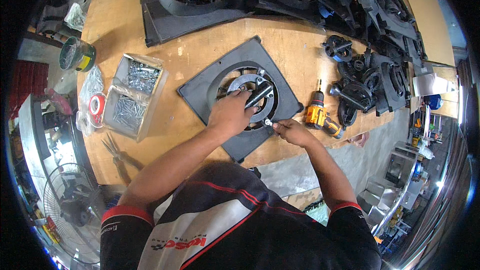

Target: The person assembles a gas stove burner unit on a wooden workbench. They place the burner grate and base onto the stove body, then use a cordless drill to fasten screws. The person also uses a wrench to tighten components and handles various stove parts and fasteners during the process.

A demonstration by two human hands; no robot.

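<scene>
The left hand is curled around the near end of a glossy black cylindrical tube standing across a grey metal ring. The right hand pinches a small shiny silver metal piece at the ring's near right edge. The ring sits at the centre of a square black plate with a round opening, turned cornerwise on the light wooden surface; I see no writing on it.

Right of the plate lies a yellow-and-black cordless drill, its markings too small to make out. To the left, an open two-compartment box holds silver bolts in the far section and silver screws in the near one. Beside it are a red-and-white round roll and, farther off, a dark green tub with a yellow label, unreadable here. Metal pliers lie nearer the left forearm. Black moulded parts are heaped along the far side. The dark shirt bears red and dark lettering on its white panel, and small pale lettering on the left sleeve.
</scene>
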